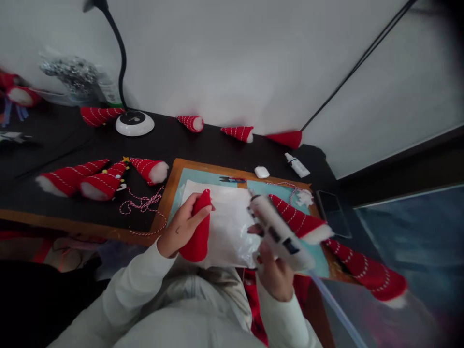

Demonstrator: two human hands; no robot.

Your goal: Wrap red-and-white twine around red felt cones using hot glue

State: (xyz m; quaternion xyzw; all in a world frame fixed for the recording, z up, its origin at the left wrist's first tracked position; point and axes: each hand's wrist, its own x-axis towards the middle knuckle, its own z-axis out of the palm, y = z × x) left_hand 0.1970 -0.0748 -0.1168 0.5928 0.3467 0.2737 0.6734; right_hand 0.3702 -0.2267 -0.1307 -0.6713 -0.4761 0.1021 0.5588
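Observation:
My left hand (185,223) is wrapped round a plain red felt cone (200,237), its tip pointing up and away from me. In my right hand (274,273) is a white hot glue gun (281,232), with its nozzle pointing up and to the left. Nozzle and cone are apart. Beneath both hands lies a white plastic sheet (232,217) on a light blue mat. Just right of the glue gun lies a red cone with white stitched lines (299,217) and white stuffing at its base.
Several stuffed red cones (97,179) lie at left. Red-and-white twine (143,203) is beside them. Pliers (232,180), a small white case (261,172), a white bottle (297,165) and a phone (332,212) lie around the mat. A lamp base (135,123) stands behind.

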